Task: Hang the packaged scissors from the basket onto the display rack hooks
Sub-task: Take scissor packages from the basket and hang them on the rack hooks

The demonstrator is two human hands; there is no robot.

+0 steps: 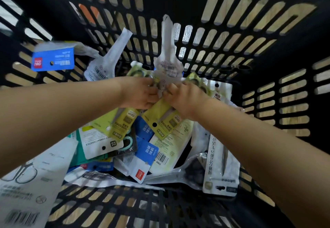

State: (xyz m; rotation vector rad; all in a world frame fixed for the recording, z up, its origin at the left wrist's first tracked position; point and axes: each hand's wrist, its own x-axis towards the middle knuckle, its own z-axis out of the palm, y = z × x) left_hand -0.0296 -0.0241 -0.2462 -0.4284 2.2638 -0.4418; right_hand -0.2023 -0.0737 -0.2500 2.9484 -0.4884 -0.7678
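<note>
Both hands reach into the black basket. The left hand and right hand meet, pinching yellow scissors packs beneath them and a clear pack rising beyond, probably gathering several for hanging.

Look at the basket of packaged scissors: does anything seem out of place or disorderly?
Nothing looks damaged, but the packs lie jumbled in the black slotted plastic basket. A blue card-backed pack leans against the far-left wall, apart from the heap. Both hands grip a clear white-backed pack standing upright.
</note>
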